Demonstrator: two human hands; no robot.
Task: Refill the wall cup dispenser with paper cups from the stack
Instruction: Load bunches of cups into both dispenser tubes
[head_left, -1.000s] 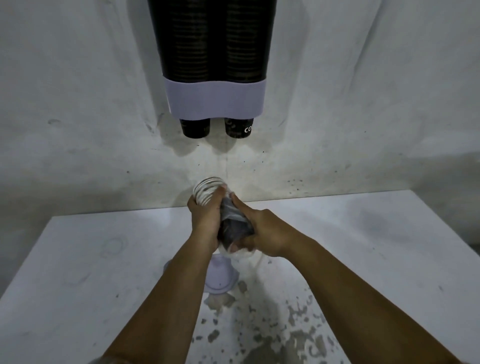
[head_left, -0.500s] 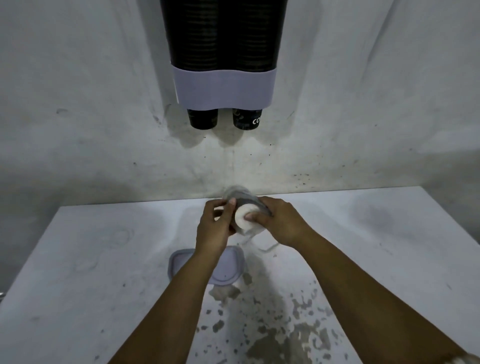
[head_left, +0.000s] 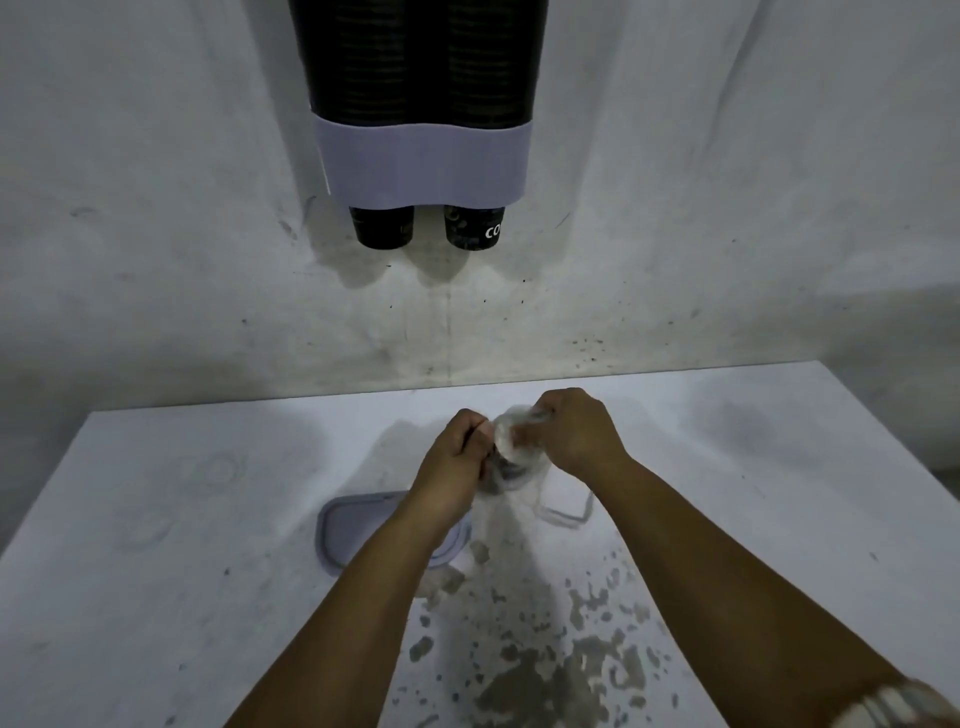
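I judge the refill still pending: both my grips, left hand and right hand, are closed on the plastic-wrapped cup stack between them above the bench; the dispenser hangs well above them.

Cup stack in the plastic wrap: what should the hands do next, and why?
Probably pull the plastic wrap off the cup stack. Both the left hand and right hand grip the wrapped bundle low over the table, so no cups are free yet for the dispenser on the wall above.
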